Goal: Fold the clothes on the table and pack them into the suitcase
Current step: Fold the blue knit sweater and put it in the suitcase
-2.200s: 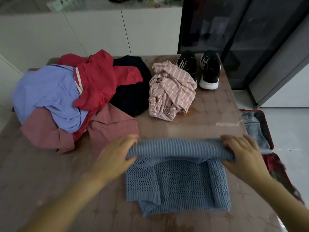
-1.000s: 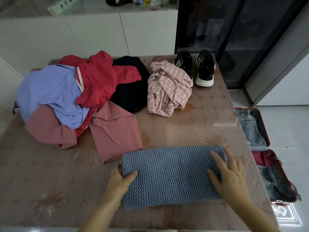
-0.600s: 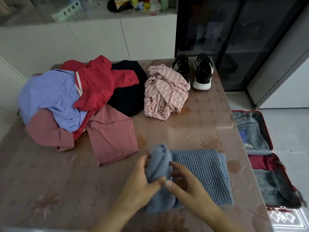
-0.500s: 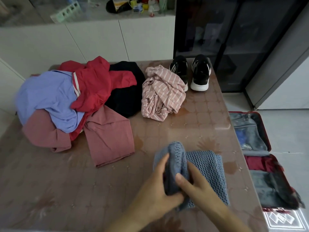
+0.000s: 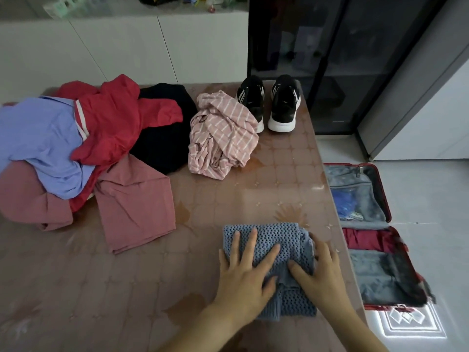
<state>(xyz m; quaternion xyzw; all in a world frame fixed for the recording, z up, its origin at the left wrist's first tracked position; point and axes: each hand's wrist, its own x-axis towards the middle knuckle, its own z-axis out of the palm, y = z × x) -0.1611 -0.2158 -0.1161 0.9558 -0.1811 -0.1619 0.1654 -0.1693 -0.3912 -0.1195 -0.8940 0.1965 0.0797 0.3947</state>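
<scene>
I'm at the tail of the fold on the blue knit sweater (image 5: 276,240). It lies as a compact bundle at the near right corner of the table (image 5: 228,199), close to the right edge. My left hand (image 5: 247,270) is spread flat on top, fingers straight, pressing. My right hand (image 5: 322,273) rests on the bundle's right side, thumb across the top and fingers draped over the edge. I see no pinch, so I read both hands as open and flattening.

The suitcase (image 5: 350,164) lies open on the floor just beside the table's right edge, with some things already in it.

My judgement is that the next move is a lift. Both hands need to get under the bundle so the loose knit doesn't unroll, then carry it over the right edge and down into the case.

At least 5 garments wait unfolded:
- a red garment (image 5: 114,123), a lilac shirt (image 5: 43,138) and dusty-pink trousers (image 5: 134,204) toward the far left corner
- a black garment (image 5: 162,138) and a pink striped garment (image 5: 223,138) toward the far edge

Black trainers (image 5: 283,102) stand at the far right corner.
</scene>
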